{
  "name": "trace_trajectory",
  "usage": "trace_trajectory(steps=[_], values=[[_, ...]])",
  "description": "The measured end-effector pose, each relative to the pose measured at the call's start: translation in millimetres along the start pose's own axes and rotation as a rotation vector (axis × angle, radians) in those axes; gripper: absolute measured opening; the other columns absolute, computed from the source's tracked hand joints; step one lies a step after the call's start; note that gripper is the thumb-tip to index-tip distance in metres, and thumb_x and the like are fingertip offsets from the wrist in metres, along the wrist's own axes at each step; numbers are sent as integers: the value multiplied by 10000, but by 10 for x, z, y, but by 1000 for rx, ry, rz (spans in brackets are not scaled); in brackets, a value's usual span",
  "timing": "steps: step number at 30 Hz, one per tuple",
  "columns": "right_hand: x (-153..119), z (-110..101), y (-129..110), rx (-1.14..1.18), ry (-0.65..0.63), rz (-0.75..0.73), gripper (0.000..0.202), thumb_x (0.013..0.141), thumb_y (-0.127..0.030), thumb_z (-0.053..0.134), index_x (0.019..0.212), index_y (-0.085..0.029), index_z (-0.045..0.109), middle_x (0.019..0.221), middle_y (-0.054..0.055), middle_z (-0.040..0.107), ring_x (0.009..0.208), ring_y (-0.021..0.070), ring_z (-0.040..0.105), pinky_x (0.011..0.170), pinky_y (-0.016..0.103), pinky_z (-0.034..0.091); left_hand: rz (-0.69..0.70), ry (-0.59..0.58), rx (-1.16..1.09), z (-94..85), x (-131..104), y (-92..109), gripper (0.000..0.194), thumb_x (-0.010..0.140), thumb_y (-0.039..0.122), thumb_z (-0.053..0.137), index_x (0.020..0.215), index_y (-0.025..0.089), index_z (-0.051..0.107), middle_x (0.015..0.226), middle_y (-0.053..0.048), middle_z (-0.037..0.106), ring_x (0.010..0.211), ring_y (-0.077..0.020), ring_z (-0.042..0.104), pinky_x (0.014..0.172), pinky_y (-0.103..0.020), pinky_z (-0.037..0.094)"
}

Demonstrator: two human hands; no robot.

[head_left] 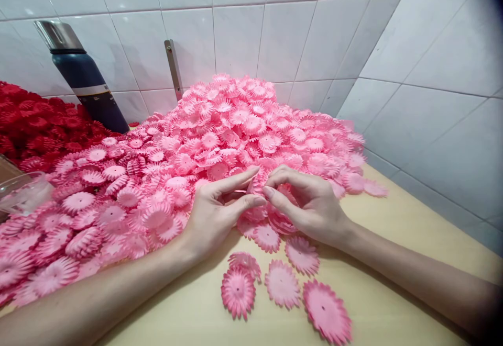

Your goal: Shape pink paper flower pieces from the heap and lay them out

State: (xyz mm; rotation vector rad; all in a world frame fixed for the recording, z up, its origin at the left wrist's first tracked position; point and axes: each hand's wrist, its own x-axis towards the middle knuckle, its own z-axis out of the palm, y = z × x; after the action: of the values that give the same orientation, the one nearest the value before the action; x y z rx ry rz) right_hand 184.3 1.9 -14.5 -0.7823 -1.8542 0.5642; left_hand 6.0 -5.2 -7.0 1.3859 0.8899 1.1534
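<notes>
"Where was the thin, frilled pink disc (258, 182)?"

"Between both hands' fingertips: the right hand (318, 207) pinched it; the left hand (214, 207) held thumb and forefinger apart, before a ruffled petal heap (236, 121)."

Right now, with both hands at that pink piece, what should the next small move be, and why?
Perhaps tilt the pink petal piece slightly toward the camera: the left hand and right hand meet around it and hide part of it.
</notes>
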Motion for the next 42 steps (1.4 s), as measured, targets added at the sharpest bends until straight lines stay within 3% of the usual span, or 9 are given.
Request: trace_trajectory(steps=[7, 10, 12, 17, 23, 35, 38, 42], values=[[14, -5, 49, -104, 207, 190, 112, 800, -156, 611, 703, -200, 577, 682, 8, 598, 620, 147, 543, 566, 290, 450, 138, 206, 31, 50, -9, 86, 238, 700, 182, 778, 935, 214, 762, 826, 1, 746, 762, -149, 690, 689, -238, 583], [21, -23, 75, -76, 336, 263, 155, 816, -184, 611, 671, -206, 561, 642, -2, 562, 577, 135, 495, 531, 280, 415, 80, 256, -8, 41, 5, 92, 354, 681, 170, 793, 1028, 215, 737, 917, -20, 758, 846, -175, 708, 753, -264, 593], [22, -35, 68, -44, 366, 267, 185, 847, -233, 605, 670, -209, 559, 626, -6, 536, 573, 133, 476, 543, 284, 405, 15, 225, -26, 22, 17, 77, 472, 652, 166, 813, 1108, 226, 711, 1003, -38, 756, 927, -202, 706, 818, -297, 588], [18, -44, -8, -11, 207, 89, 174, 882, -256, 576, 715, -209, 585, 679, 9, 555, 639, 153, 512, 617, 311, 419, -76, 65, -65, -15, 35, 22, 441, 639, 159, 821, 1067, 222, 737, 1014, -46, 765, 925, -218, 715, 856, -328, 584], [19, -34, -39, 25, 50, 33, 127, 883, -207, 578, 767, -214, 631, 719, 18, 610, 696, 169, 560, 664, 337, 465, -91, 33, -56, -16, 28, 4, 399, 642, 148, 815, 1029, 222, 751, 998, -44, 768, 907, -226, 723, 833, -327, 594], [11, -18, -4, 37, 12, 22, 97, 845, -132, 587, 808, -204, 642, 768, 26, 647, 742, 169, 596, 688, 333, 491, -10, -34, 18, -14, 26, -2, 454, 649, 130, 801, 1086, 232, 730, 1100, -66, 739, 946, -219, 702, 841, -332, 592], [15, -6, -11, -6, 21, 36, 104, 817, -109, 589, 781, -198, 628, 750, 18, 631, 730, 162, 588, 676, 318, 480, -34, -6, -25, -4, 23, 20, 384, 629, 102, 808, 990, 227, 765, 934, -30, 773, 845, -181, 711, 775, -275, 599], [25, -10, 20, -48, 97, 179, 83, 785, -126, 606, 730, -188, 613, 724, 19, 623, 688, 159, 577, 640, 305, 470, 21, 110, -79, 1, 34, 23, 338, 617, 114, 821, 927, 237, 766, 911, 15, 758, 810, -137, 697, 754, -229, 587]])
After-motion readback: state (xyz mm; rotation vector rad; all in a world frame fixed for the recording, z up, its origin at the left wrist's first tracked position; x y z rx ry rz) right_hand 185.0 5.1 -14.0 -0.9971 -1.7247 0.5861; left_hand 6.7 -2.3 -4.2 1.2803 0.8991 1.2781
